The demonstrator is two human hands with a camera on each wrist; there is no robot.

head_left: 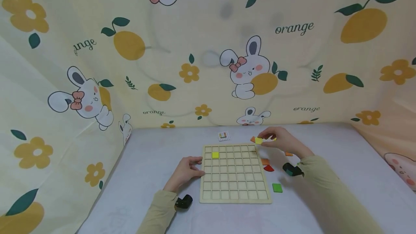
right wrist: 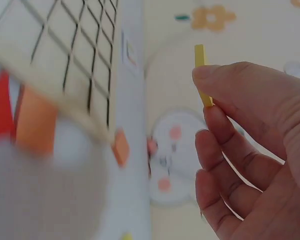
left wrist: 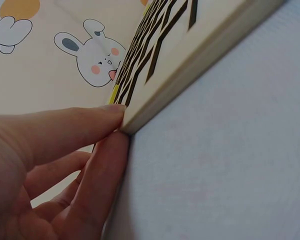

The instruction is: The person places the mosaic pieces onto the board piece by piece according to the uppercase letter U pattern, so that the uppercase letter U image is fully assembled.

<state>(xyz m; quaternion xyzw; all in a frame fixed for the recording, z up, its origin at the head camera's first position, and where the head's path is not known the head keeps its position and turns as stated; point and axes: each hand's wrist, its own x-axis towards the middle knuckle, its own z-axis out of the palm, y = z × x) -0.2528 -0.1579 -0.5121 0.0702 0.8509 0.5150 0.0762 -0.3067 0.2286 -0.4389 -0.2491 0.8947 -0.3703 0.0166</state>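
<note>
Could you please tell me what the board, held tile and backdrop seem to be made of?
Board: probably wood, matt, judging by its pale beige edge and dark-lined grid.
Held tile: painted wood or plastic; its smooth, solid yellow leaves that open.
Backdrop: likely printed cloth, matt, given its soft creases.

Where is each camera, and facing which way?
Head: worn there, looking forward and down at the grid board; left hand, right hand, sleeves show.
Left wrist: worn there, facing the board's edge; left hand shows.
Right wrist: worn there, facing the pinched yellow tile; right hand shows.
Head and right wrist share that tile and right hand.
</note>
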